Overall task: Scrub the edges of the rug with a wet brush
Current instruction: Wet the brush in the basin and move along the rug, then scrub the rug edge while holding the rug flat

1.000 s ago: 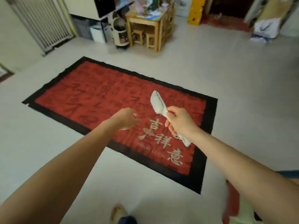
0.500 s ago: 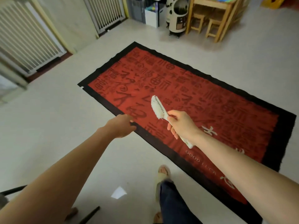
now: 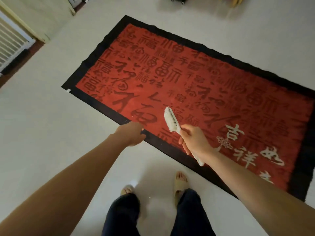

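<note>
A person in sandals (image 3: 181, 183) stands at a red rug (image 3: 196, 92) on the pale floor (image 3: 42, 125), right hand (image 3: 194, 140) gripping a white brush (image 3: 172, 122), left hand (image 3: 132, 133) extended over its black border (image 3: 102, 103).

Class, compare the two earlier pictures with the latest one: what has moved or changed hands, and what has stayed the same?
The view has tipped downward: both sandalled feet now show, the furniture has left the frame. The left hand reaches out over the rug's black border. Unchanged: the right hand still grips the white brush, raised above the red rug; no scrubbing yet.

Bare floor (image 3: 51, 133) beside rug (image 3: 187, 74) border; feet (image 3: 180, 181) near
</note>
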A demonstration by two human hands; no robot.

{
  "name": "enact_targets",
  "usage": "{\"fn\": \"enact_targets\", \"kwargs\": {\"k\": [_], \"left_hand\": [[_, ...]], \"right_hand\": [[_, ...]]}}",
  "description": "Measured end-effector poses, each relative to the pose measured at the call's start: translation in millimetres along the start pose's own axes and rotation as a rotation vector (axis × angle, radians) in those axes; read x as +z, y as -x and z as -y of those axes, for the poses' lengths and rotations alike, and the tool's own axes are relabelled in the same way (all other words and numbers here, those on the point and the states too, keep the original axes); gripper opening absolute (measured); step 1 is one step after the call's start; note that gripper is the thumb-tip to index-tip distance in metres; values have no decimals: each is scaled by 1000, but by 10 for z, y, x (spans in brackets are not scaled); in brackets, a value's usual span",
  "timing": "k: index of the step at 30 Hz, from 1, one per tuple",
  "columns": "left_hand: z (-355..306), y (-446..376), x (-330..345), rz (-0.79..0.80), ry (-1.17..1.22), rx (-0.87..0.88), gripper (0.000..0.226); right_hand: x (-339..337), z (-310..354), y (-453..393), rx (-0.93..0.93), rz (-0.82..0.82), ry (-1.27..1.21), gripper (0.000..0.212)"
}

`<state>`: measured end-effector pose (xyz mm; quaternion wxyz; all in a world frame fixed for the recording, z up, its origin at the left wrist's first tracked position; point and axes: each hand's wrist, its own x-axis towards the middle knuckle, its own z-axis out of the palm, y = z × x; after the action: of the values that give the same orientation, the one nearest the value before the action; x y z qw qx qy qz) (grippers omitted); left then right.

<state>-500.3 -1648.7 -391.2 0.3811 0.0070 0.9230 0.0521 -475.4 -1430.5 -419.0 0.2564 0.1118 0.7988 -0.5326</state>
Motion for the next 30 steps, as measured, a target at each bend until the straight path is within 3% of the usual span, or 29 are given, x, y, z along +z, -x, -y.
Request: {"fn": "enact_targets", "kwargs": {"k": [7,13,19,26,30], "left_hand": [[403,-1154,44,86,-166,270,41],[1132,-1992,334,163,-356,482,34],[1535,-2575,1143,255,-375,564,40],[1641,-3676,2473,349,-456,611,49],[1600,-4407,3038,244,-418,728,51]], "right_hand": [[666,-410,-439,225,-249,-110,21],[1799,-657,-907,314,-484,-236,25],[2712,-1222,-1236,393,-561,-311,28],[3197,-2565,-2002,381,-588,-295,28],[3193,-3354,-2455,343,-669,-151,30]]}}
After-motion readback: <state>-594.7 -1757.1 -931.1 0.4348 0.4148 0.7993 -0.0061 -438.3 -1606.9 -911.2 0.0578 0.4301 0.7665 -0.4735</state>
